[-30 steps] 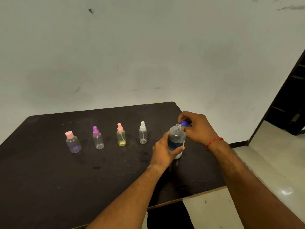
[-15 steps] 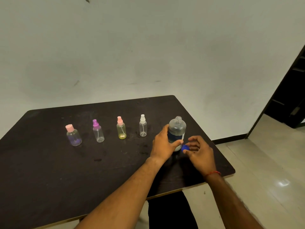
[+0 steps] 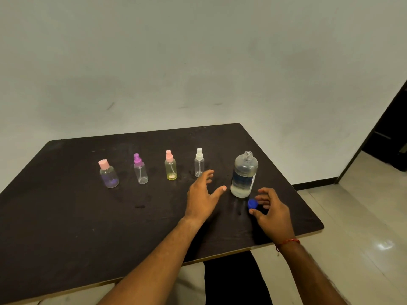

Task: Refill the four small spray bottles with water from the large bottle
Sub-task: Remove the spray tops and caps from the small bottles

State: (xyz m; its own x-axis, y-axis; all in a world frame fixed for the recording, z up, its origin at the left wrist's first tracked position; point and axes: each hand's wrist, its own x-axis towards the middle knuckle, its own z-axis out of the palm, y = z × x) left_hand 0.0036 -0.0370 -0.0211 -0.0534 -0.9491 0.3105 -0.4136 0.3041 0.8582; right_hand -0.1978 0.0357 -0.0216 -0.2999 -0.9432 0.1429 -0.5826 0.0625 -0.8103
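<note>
The large clear bottle (image 3: 244, 175) stands uncapped at the right of the dark table (image 3: 66, 227), partly filled with water. Its blue cap (image 3: 252, 203) is down at the table surface just in front of it, pinched between the thumb and fingers of my right hand (image 3: 272, 213). Four small spray bottles stand in a row to the left: pink-capped with a purple tint (image 3: 108, 177), purple-topped (image 3: 140, 169), pink-topped yellow (image 3: 170, 165) and white-topped clear (image 3: 199, 162). My left hand (image 3: 203, 194) hovers open between the white-topped bottle and the large bottle, touching neither.
The table's right edge and front corner (image 3: 317, 225) lie close to my right hand, with tiled floor (image 3: 363, 216) beyond. A plain wall (image 3: 198, 62) stands behind the table. A dark doorway (image 3: 392, 139) opens at the far right.
My right hand took the blue cap off the large bottle and lowered it to the table in front. My left hand let go of the large bottle and moved left, fingers spread.
</note>
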